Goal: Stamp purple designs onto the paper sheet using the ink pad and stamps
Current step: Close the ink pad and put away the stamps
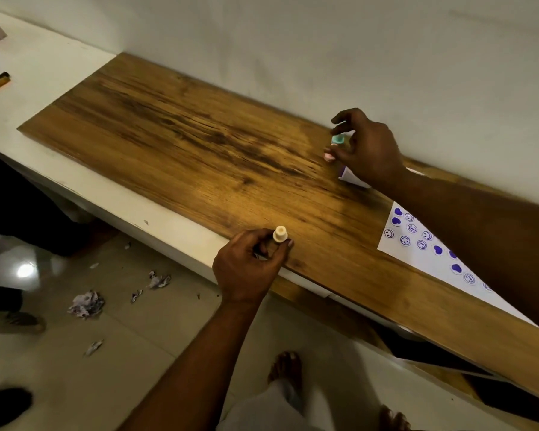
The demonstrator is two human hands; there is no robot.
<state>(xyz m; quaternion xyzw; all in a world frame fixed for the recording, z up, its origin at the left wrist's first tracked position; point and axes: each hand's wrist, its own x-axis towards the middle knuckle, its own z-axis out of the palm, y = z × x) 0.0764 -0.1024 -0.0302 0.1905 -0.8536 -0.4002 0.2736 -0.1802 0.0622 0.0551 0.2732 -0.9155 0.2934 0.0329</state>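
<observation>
Fingers of the left hand are curled round a cream stamp, cap up, at the near edge of the wooden board. The right hand pinches a teal stamp near the wall. A pink piece sits at its fingertips; hold unclear. A white-and-purple object peeks from under the palm; cannot tell if it is the ink pad.

The paper sheet lies at the right end of the board, carrying purple hearts and smileys, partly under the right forearm.

Risks, as judged:
- The forearm crosses the prints; if it drops, wet ink would likely smear.
- The cream stamp is held at the board's edge; a slip would send it to the floor.
- Nothing holds the sheet down, so it may shift under a press.
</observation>
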